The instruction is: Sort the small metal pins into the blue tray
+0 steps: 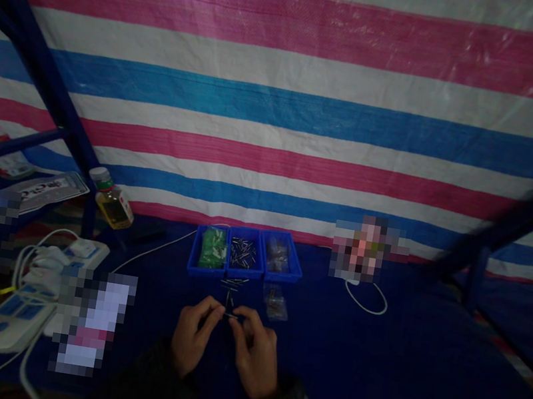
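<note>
My left hand and my right hand meet above the blue table, fingertips pinched and closed. Between them lies a short, thin metal pin, gripped at both ends; its exact kind is too small to make out. Just beyond my fingers are several loose dark and silver pins. Farther back stand three joined blue trays: the left tray holds a green bag, the middle one loose pins, the right one clear plastic bags. A small clear packet rests in front of the right tray.
At the left are a white power strip with tangled cables and a bottle of yellowish liquid. A white cable loop lies at the right by a blurred-out object. Blue metal posts frame a striped tarp behind.
</note>
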The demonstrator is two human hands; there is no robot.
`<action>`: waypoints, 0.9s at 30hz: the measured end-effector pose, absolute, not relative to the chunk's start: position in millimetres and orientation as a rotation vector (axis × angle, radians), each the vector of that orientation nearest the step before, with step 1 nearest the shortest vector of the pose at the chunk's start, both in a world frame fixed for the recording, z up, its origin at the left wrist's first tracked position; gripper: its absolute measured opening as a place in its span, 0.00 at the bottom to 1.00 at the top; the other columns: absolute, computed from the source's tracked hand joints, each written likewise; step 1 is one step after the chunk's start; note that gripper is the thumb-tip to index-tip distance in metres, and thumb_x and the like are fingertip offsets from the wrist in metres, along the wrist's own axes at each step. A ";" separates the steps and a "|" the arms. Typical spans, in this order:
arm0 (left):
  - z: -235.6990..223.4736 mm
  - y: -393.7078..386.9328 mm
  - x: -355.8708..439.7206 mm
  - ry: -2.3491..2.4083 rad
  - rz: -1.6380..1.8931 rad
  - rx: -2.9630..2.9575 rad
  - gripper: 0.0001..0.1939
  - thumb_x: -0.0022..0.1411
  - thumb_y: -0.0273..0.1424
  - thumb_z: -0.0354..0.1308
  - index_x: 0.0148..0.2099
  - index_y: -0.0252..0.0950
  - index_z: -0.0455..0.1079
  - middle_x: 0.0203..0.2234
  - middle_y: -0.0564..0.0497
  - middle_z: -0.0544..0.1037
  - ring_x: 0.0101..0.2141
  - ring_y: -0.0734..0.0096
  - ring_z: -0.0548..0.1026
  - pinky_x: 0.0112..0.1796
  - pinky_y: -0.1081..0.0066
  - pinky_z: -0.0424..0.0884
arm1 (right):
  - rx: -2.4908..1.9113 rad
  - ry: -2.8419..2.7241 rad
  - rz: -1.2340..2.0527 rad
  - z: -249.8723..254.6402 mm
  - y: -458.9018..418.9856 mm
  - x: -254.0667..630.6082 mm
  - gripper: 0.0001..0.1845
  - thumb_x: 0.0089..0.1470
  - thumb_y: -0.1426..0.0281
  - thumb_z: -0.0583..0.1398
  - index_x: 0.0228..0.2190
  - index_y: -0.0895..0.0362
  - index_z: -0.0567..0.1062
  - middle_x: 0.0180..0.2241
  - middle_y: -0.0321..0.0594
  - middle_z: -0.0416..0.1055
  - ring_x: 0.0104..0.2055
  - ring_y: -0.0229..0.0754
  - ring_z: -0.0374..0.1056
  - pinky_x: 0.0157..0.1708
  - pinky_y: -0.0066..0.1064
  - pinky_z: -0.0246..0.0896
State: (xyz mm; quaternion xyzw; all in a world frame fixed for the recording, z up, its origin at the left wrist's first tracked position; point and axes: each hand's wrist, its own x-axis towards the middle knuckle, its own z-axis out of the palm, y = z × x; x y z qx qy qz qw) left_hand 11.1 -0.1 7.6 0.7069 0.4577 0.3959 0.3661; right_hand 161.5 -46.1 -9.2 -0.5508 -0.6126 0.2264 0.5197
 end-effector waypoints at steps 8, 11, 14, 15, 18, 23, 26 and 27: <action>4.3 0.3 9.7 1.163 1.020 1.829 0.18 0.71 0.40 0.53 0.30 0.35 0.70 0.20 0.56 0.68 0.23 0.74 0.66 0.27 0.75 0.61 | -1.303 -1.480 0.536 -11.8 -44.6 162.4 0.15 0.69 0.63 0.53 0.35 0.55 0.75 0.21 0.33 0.68 0.20 0.35 0.64 0.24 0.25 0.56; 3.1 0.8 9.5 1.165 1.027 1.837 0.18 0.71 0.39 0.53 0.30 0.35 0.70 0.20 0.56 0.68 0.23 0.74 0.67 0.27 0.75 0.61 | -1.299 -1.475 0.542 -11.3 -44.9 162.7 0.15 0.68 0.63 0.53 0.36 0.55 0.76 0.21 0.33 0.68 0.20 0.35 0.64 0.24 0.25 0.56; 4.9 0.6 10.2 1.180 1.059 1.825 0.18 0.71 0.39 0.53 0.30 0.35 0.71 0.20 0.56 0.69 0.23 0.74 0.68 0.27 0.75 0.62 | -1.321 -1.466 0.534 -11.9 -45.1 161.6 0.13 0.67 0.62 0.55 0.43 0.56 0.76 0.16 0.27 0.60 0.16 0.34 0.58 0.20 0.24 0.53; 5.9 0.4 10.5 1.185 1.066 1.818 0.18 0.71 0.40 0.53 0.30 0.36 0.71 0.20 0.56 0.69 0.23 0.73 0.68 0.27 0.75 0.62 | -1.326 -1.465 0.523 -12.4 -45.1 161.1 0.13 0.67 0.63 0.55 0.44 0.56 0.76 0.15 0.26 0.57 0.16 0.34 0.56 0.19 0.24 0.52; 8.6 -0.6 11.1 1.196 1.062 1.800 0.19 0.70 0.41 0.53 0.29 0.36 0.70 0.20 0.56 0.69 0.23 0.73 0.67 0.27 0.75 0.62 | -1.323 -1.478 0.502 -13.4 -44.6 160.4 0.13 0.68 0.63 0.54 0.41 0.55 0.77 0.15 0.26 0.58 0.16 0.33 0.57 0.20 0.23 0.53; 8.5 -1.0 11.0 1.159 1.023 1.809 0.18 0.71 0.39 0.53 0.30 0.36 0.70 0.20 0.56 0.69 0.23 0.73 0.67 0.28 0.75 0.61 | -1.304 -1.475 0.520 -11.4 -44.4 162.5 0.15 0.69 0.64 0.53 0.35 0.54 0.76 0.22 0.34 0.71 0.21 0.36 0.67 0.24 0.25 0.58; 7.3 -0.6 10.9 1.153 1.034 1.814 0.17 0.71 0.38 0.53 0.29 0.36 0.69 0.20 0.56 0.68 0.23 0.74 0.67 0.27 0.75 0.61 | -1.306 -1.477 0.527 -11.6 -44.7 163.2 0.14 0.69 0.64 0.53 0.37 0.54 0.77 0.23 0.34 0.72 0.22 0.36 0.68 0.24 0.25 0.59; 7.0 -0.6 10.9 1.157 1.041 1.810 0.17 0.71 0.37 0.53 0.29 0.36 0.69 0.20 0.56 0.68 0.23 0.74 0.67 0.27 0.75 0.60 | -1.311 -1.478 0.520 -12.2 -44.8 163.1 0.13 0.68 0.64 0.54 0.39 0.54 0.77 0.21 0.33 0.70 0.20 0.36 0.66 0.23 0.24 0.58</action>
